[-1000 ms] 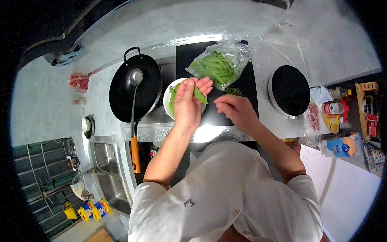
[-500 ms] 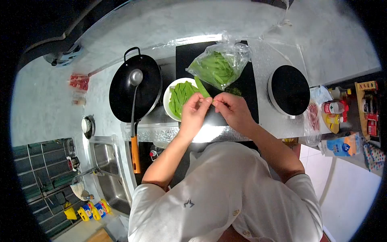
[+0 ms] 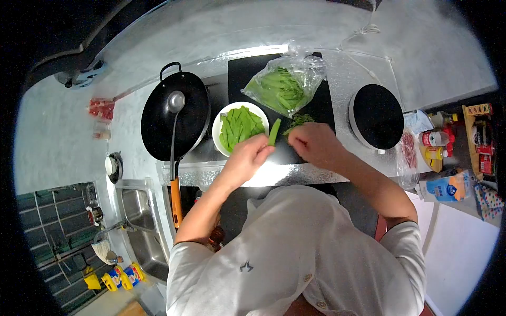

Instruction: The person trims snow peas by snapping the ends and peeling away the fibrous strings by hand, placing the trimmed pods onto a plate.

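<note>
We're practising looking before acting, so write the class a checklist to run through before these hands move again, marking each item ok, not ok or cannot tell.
1. Left hand grips one green pod: ok, its far end sticks up past the fingers.
2. Right hand has let go of any scrap: cannot tell, its fingertips are blurred.
3. Scraps kept apart from the white dish: ok, they lie to its right.
4. Plastic bag within view: ok, beyond the hands.
5. Wok free of tools: not ok, the ladle rests in it.
</note>
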Motion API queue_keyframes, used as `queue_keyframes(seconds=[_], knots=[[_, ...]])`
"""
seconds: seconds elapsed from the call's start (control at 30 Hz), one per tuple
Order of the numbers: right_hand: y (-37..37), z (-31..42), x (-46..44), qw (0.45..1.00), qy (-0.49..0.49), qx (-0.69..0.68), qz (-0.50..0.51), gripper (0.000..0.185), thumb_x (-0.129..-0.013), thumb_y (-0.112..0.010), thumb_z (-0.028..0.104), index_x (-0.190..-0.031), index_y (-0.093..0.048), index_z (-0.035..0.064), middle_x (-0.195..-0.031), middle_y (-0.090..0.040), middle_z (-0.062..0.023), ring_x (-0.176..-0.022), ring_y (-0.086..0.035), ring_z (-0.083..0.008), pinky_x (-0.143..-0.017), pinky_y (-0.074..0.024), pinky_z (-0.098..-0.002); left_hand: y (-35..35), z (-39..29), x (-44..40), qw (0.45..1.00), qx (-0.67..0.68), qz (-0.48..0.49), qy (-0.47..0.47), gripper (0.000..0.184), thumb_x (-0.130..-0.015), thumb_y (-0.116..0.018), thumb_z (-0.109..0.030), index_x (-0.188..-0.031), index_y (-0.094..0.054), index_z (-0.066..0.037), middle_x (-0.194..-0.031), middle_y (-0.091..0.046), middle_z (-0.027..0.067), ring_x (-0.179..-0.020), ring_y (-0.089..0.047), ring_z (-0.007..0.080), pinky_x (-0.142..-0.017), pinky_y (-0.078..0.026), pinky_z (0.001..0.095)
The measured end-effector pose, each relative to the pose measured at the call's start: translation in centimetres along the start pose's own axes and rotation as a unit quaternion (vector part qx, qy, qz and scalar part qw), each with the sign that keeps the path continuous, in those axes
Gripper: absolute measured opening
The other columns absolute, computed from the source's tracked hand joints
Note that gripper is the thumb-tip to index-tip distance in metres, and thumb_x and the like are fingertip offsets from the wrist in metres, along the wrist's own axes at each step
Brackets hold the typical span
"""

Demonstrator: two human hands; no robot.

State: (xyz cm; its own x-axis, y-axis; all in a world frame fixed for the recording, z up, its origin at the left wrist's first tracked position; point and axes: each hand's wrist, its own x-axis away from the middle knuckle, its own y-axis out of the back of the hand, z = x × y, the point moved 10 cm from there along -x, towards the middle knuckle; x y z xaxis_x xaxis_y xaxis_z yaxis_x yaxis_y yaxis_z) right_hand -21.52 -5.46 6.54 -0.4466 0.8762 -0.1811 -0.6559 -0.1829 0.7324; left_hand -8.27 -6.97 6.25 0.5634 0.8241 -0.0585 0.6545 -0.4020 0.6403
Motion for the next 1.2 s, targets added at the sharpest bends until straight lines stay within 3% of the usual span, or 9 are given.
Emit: queue_keyframes(seconds=[0.07, 0.1, 0.17, 0.2, 0.4, 0.57, 0.8, 0.87, 1.2], knots=[[3.0, -2.0, 0.9, 0.991, -0.057, -0.028, -0.116, 0.005, -0.084, -0.065, 0.011, -0.085, -0.064, 0.0059, -0.077, -0.064, -0.0143, -0.073, -0.064, -0.0345, -0.068, -0.0512, -0.0466, -0.4, 2.8, 1.0, 0.995, 0.002, 0.059, 0.083, 0.025, -0.094, -0.064, -0.02, -0.085, -0.051, -0.001, -0.069, -0.054, 0.0146, -0.06, -0.051, 0.0283, -0.057, -0.041, 0.0391], [3.6, -2.4, 1.3, 0.991, -0.057, -0.029, -0.114, 0.005, -0.084, -0.065, 0.011, -0.085, -0.064, 0.0059, -0.077, -0.064, -0.0143, -0.073, -0.064, -0.0345, -0.068, -0.0512, -0.0466, -0.2, 4.0, 1.5, 0.993, -0.014, 0.071, 0.095, 0.025, -0.094, -0.063, -0.021, -0.085, -0.052, -0.001, -0.069, -0.054, 0.014, -0.061, -0.051, 0.0272, -0.058, -0.042, 0.0383], [4.7, -5.7, 2.3, 0.974, -0.193, -0.029, -0.117, 0.009, -0.083, -0.067, 0.011, -0.09, -0.065, 0.0065, -0.079, -0.066, -0.0137, -0.076, -0.065, -0.0336, -0.071, -0.0525, -0.0457, 0.4, 5.9, 2.4, 0.987, -0.026, 0.079, 0.135, 0.026, -0.095, -0.062, -0.023, -0.086, -0.052, -0.001, -0.072, -0.056, 0.0164, -0.065, -0.055, 0.0322, -0.06, -0.043, 0.041], [4.8, -6.1, 2.3, 0.974, -0.194, -0.029, -0.117, 0.009, -0.083, -0.067, 0.011, -0.09, -0.065, 0.0065, -0.079, -0.066, -0.0137, -0.076, -0.065, -0.0336, -0.071, -0.0525, -0.0457, 0.5, 7.2, 2.9, 0.98, -0.039, 0.087, 0.174, 0.026, -0.095, -0.061, -0.024, -0.088, -0.052, -0.001, -0.074, -0.059, 0.0188, -0.07, -0.058, 0.0373, -0.062, -0.044, 0.0437], [0.5, -9.3, 2.5, 0.969, -0.175, 0.158, -0.07, 0.009, -0.086, -0.063, 0.014, -0.091, -0.066, 0.0073, -0.083, -0.065, -0.0115, -0.083, -0.063, -0.0323, -0.076, -0.0528, -0.045, 1.7, 8.9, 2.4, 0.983, -0.032, 0.028, 0.178, 0.023, -0.094, -0.061, -0.023, -0.086, -0.058, -0.001, -0.071, -0.061, 0.0182, -0.064, -0.06, 0.0344, -0.061, -0.046, 0.0415], [-1.7, -8.8, 2.6, 0.953, -0.058, 0.291, -0.058, 0.01, -0.085, -0.064, 0.012, -0.093, -0.066, 0.0074, -0.092, -0.067, -0.0068, -0.092, -0.062, -0.0281, -0.073, -0.0545, -0.0414, 1.6, 11.6, 1.7, 0.977, -0.038, -0.018, 0.208, 0.027, -0.094, -0.061, -0.025, -0.083, -0.06, 0.0, -0.07, -0.062, 0.0183, -0.065, -0.062, 0.0352, -0.062, -0.047, 0.0418], [-2.1, -10.4, 0.8, 0.96, -0.12, 0.252, -0.023, 0.008, -0.079, -0.063, 0.015, -0.082, -0.063, 0.007, -0.084, -0.064, -0.0093, -0.086, -0.064, -0.0306, -0.072, -0.055, -0.0448, 1.7, 12.1, 0.8, 0.962, -0.168, -0.067, 0.205, 0.033, -0.092, -0.063, -0.035, -0.081, -0.066, -0.004, -0.073, -0.067, 0.0179, -0.072, -0.066, 0.0372, -0.064, -0.05, 0.0453], [-0.9, -10.3, -0.7, 0.964, -0.085, 0.23, -0.099, 0.01, -0.081, -0.064, 0.015, -0.085, -0.062, 0.0072, -0.083, -0.064, -0.0103, -0.082, -0.066, -0.0313, -0.072, -0.0545, -0.0471, 1.8, 11.7, 0.8, 0.945, -0.253, -0.068, 0.195, 0.038, -0.092, -0.063, -0.04, -0.077, -0.066, -0.005, -0.068, -0.066, 0.0162, -0.066, -0.066, 0.0361, -0.06, -0.05, 0.0453], [-0.9, -15.7, -8.4, 0.934, -0.142, 0.289, -0.153, 0.014, -0.084, -0.062, 0.022, -0.088, -0.064, 0.0084, -0.078, -0.066, -0.0124, -0.072, -0.068, -0.0348, -0.065, -0.0552, -0.046, 2.9, 8.6, 1.8, 0.946, -0.257, -0.136, 0.144, 0.037, -0.094, -0.062, -0.037, -0.076, -0.066, -0.005, -0.066, -0.066, 0.0158, -0.063, -0.065, 0.0364, -0.055, -0.049, 0.0453]])
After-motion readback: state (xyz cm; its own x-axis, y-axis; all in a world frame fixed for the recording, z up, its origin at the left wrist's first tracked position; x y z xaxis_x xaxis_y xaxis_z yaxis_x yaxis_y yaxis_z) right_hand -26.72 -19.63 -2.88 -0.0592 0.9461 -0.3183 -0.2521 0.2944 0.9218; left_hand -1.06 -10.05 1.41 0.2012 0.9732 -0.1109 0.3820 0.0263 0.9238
